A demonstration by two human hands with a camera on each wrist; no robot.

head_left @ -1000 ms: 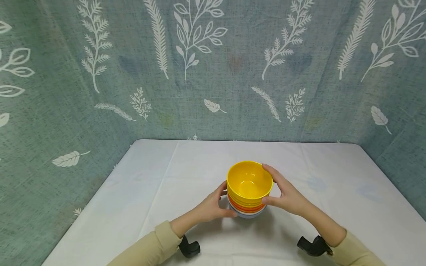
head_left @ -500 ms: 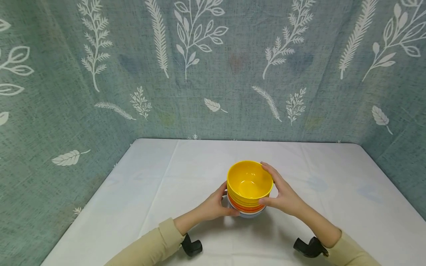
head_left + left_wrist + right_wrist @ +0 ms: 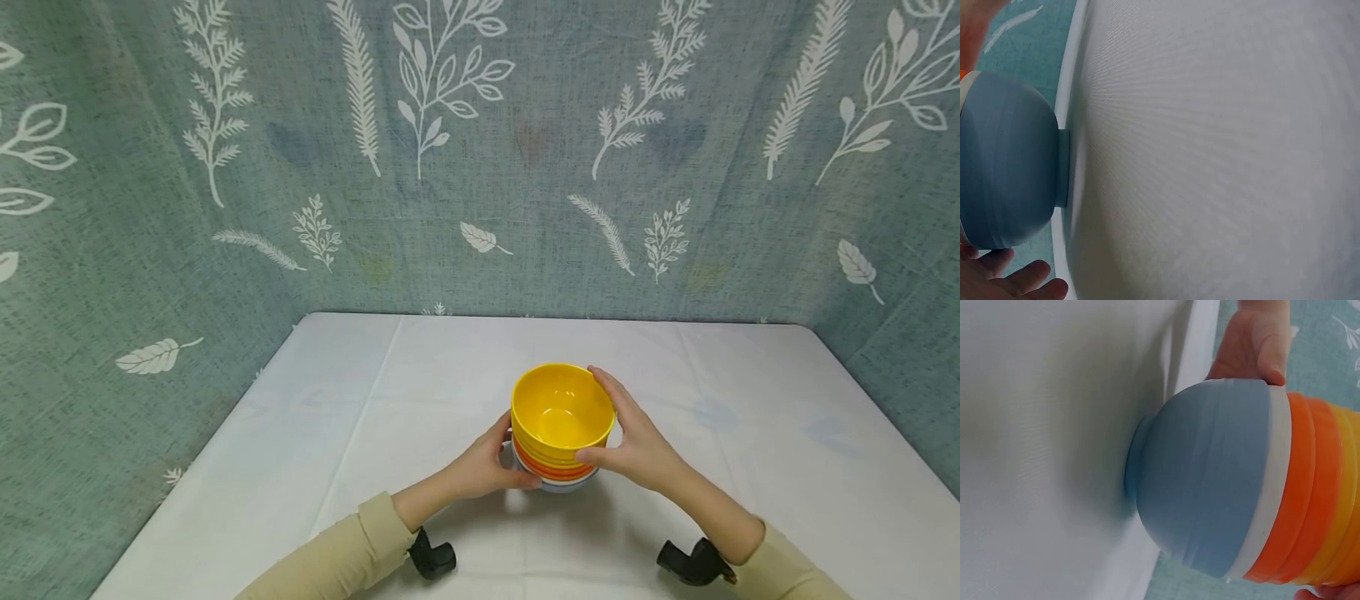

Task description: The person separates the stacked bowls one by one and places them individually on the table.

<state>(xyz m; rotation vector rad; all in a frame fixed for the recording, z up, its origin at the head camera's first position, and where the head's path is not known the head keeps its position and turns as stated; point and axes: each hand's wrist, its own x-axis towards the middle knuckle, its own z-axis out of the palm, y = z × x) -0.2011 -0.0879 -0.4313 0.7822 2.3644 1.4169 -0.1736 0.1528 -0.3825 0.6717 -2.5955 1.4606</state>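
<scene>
A stack of nested bowls stands right of centre on the white table in the head view. The yellow bowl (image 3: 562, 408) is on top, with an orange bowl (image 3: 564, 473) below it. Lowest is a grey-blue bowl (image 3: 1204, 475) with a white rim, its foot against the table in the right wrist view. My left hand (image 3: 480, 471) holds this bottom bowl from the left, thumb in front and fingers round the far side. With thumb at the front and fingers along the right rim, my right hand (image 3: 637, 442) grips the yellow bowl. The far side of the stack is hidden.
The white cloth-covered table (image 3: 420, 367) has a visible back edge. Behind it and at both sides hangs a green-blue curtain (image 3: 540, 183) with white leaf prints. A black wrist mount (image 3: 433, 558) sits under the left wrist, and another black mount (image 3: 693, 562) under the right.
My right hand and thumb have shifted slightly left along the yellow bowl. The left hand has edged slightly right against the bottom bowl. The stack has hardly moved.
</scene>
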